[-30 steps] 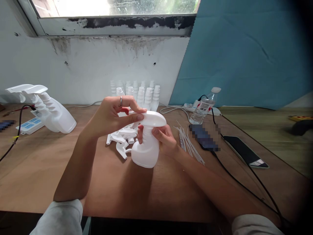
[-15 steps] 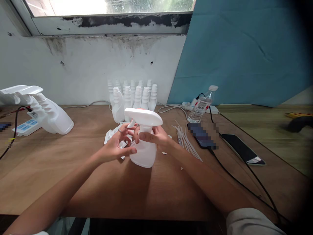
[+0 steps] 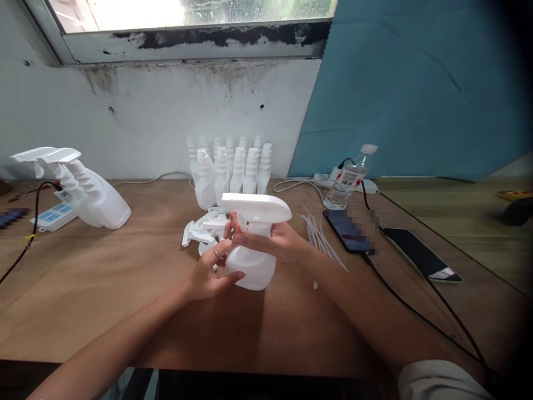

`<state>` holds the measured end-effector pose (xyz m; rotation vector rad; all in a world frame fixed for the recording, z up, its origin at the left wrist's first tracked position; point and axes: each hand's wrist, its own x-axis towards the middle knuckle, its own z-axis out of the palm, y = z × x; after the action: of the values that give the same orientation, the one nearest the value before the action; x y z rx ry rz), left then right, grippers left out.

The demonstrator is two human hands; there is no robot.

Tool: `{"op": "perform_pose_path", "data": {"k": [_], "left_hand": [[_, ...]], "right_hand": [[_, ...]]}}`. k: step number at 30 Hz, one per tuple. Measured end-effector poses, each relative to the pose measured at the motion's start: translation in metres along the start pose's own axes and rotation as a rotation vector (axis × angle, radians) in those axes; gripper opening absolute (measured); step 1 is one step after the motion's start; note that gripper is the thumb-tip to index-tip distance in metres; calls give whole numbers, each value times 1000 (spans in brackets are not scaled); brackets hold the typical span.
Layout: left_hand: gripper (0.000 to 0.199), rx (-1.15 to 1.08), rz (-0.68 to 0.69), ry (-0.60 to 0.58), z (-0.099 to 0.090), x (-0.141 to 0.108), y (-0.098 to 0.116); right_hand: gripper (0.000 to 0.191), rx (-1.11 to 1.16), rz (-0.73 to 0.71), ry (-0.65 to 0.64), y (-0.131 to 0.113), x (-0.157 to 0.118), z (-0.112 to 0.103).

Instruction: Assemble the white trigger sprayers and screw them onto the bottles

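Observation:
A white spray bottle with its trigger head on top stands upright over the table in front of me. My right hand is wrapped round its neck just below the head, thumb across the front. On the bottle's left side, my left hand grips the body between its thumb and fingers; some fingertips are hidden behind the bottle. Behind my left hand lies a pile of loose white trigger heads. Several open-topped white bottles stand in rows near the wall.
Assembled spray bottles lean at the left beside a power strip. To the right are thin white tubes, a phone, a dark flat device, a clear water bottle and black cables.
My left hand has closed in on the bottle's body from a looser, spread pose. The view has shifted slightly, and the bottle and both hands appear a little lower and further right.

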<state>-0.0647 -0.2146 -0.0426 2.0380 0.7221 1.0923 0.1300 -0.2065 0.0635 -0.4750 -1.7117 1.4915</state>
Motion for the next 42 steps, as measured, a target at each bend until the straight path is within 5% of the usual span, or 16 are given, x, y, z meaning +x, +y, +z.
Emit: {"op": "perform_pose_path", "data": {"k": [6,10,15,17,21,28,36,42], "left_hand": [[82,251,366,-72,-8,1,11],[74,531,418,171,-43,4,6],[75,703,214,695,-126,0,-28],[77,706,129,785,-157,-8,-43],[74,773,-99,727,-194,-30,-64],[60,796,-134,727,-211,-44,-75],[76,1086,-525,864,-216,-41,-82],[78,1053,-572,913,-218,-39,-85]], "right_hand": [[40,-109,-4,51,-27,-12,-8],[57,-288,-136,121,-31,-18,-20],[55,-574,-73,276,8,-33,-50],[47,-663,-6,330,29,-44,-67],[30,-832,45,445,59,-64,-94],[21,-1155,-29,555,77,-82,-122],[21,-1309,-124,598,96,-95,-151],[22,-1399,-142,544,101,-95,-153]]}}
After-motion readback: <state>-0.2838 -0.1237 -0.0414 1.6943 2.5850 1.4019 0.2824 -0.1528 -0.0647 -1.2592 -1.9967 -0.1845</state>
